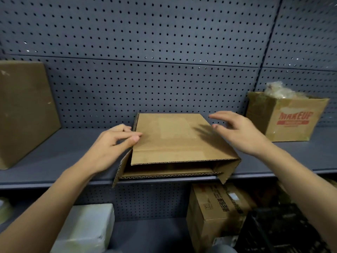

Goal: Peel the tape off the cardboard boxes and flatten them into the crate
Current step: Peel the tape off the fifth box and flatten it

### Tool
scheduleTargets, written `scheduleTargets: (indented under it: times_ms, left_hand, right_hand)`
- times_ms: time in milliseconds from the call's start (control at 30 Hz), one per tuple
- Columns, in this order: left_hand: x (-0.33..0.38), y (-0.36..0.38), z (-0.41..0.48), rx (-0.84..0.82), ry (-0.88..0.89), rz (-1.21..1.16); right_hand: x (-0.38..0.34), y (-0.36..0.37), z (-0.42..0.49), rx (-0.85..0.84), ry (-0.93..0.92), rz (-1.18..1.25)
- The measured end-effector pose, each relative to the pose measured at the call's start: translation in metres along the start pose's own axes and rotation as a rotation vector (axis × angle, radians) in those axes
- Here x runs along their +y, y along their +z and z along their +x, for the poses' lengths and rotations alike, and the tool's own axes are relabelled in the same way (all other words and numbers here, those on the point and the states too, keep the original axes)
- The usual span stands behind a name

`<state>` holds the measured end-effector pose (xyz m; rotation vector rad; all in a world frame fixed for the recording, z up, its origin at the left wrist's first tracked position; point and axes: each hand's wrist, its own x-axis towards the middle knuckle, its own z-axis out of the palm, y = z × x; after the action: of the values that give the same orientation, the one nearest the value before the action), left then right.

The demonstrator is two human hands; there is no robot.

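While the cardboard box (pixel 175 137) lies on its side on a grey shelf (pixel 63 152), with its open end facing the viewer and its walls already leaning out of square, the step in hand looks to be collapsing it flat. To do that well, hold the left edge steady, press down and across on the top panel so the walls fold along their existing creases, and keep the loose end flaps from catching on the shelf's front lip. A paler rectangle marks the top panel; no tape shows plainly.

The left hand (pixel 113 143) is at the box's upper left edge. Its thumb tip rests on the top panel and its fingers curl against the left wall, in what appears a light pinch. The right hand (pixel 242 132) hovers just above the box's right side. Its fingers are spread and nearly straight, it holds nothing, and it casts a shadow on the panel beneath.

Behind the box is a dark pegboard wall (pixel 145 33). Well to the box's left stands a large plain brown carton (pixel 23 110). To its right stands an open carton printed MAKEUP (pixel 288 119), stuffed with clear plastic. Below the box, on a lower shelf, sit a white package (pixel 85 229) to the left and a printed carton (pixel 215 212) to the right. Farther right of that is a dark shape, likely the crate (pixel 284 230).
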<state>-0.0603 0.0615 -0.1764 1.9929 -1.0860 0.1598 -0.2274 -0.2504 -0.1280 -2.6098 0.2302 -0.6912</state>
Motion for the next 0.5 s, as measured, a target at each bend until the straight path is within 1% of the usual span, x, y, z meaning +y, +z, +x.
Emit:
scheduleTargets:
  times_ms: [33, 100, 200, 267, 367, 500]
  left_hand:
    - [0.002, 0.003, 0.007, -0.022, 0.0, -0.003]
    - [0.004, 0.008, 0.023, -0.118, -0.032, 0.021]
    - [-0.001, 0.013, 0.033, -0.305, -0.074, 0.09]
    - [-0.004, 0.015, 0.038, -0.368, -0.121, 0.116]
    - [0.004, 0.025, 0.04, -0.469, -0.158, 0.205]
    - [0.013, 0.049, 0.045, -0.6, -0.308, 0.321]
  right_hand:
    - [-0.003, 0.004, 0.012, -0.084, -0.015, -0.112]
    - [-0.006, 0.016, 0.03, -0.263, -0.025, -0.257]
    - [-0.004, 0.035, 0.044, -0.436, -0.03, -0.362]
    - [-0.001, 0.042, 0.046, -0.508, -0.004, -0.343]
    - [0.011, 0.047, 0.041, -0.567, 0.04, -0.347]
    - [0.027, 0.054, 0.025, -0.632, 0.083, -0.359]
